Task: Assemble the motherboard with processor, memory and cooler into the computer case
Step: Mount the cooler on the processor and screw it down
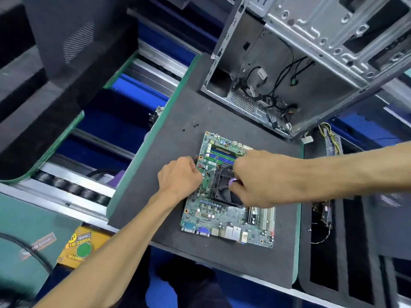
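A green motherboard (226, 221) lies flat on a dark foam mat (178, 121). A black fan cooler (224, 190) sits on its middle, with memory sticks (222, 155) in the blue and green slots behind it. My right hand (255, 178) grips a screwdriver (219, 186) with a purple handle end, its thin shaft slanting down to the cooler's near-left corner. My left hand (180, 176) rests curled at the board's left edge, fingertips hidden against the board. The open metal computer case (300, 63) stands behind the board with loose black cables inside.
Three small black screws (191, 127) lie on the mat behind the board. A roller conveyor (73, 185) runs to the left. A yellow box (82, 245) sits at lower left. Black foam trays (347, 241) with cabled parts stand to the right.
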`<control>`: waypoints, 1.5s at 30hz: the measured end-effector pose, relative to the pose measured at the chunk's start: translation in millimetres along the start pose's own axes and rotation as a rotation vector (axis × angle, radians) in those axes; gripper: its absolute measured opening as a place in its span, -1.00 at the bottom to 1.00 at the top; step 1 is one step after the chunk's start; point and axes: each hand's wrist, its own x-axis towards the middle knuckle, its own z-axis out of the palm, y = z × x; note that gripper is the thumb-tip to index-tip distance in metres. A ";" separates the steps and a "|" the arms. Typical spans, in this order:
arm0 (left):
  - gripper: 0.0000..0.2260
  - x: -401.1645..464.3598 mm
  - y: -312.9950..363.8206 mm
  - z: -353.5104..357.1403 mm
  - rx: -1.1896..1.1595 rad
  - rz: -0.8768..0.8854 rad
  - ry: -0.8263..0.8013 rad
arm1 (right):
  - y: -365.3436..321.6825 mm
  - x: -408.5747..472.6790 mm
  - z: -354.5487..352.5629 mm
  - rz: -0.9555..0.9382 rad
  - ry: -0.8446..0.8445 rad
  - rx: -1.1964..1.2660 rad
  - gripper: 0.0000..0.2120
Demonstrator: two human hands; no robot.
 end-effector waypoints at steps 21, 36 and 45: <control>-0.77 -15.5 44.9 -30.5 0.055 0.501 0.215 | 71.8 -94.5 68.9 0.396 0.334 0.834 -0.92; -0.21 -29.6 59.7 21.8 0.441 0.792 -0.071 | 88.3 -70.9 138.2 0.542 0.443 1.051 -0.83; -0.23 -30.4 61.9 22.5 0.447 0.758 -0.074 | 91.4 -70.6 147.0 0.536 0.514 1.109 -0.87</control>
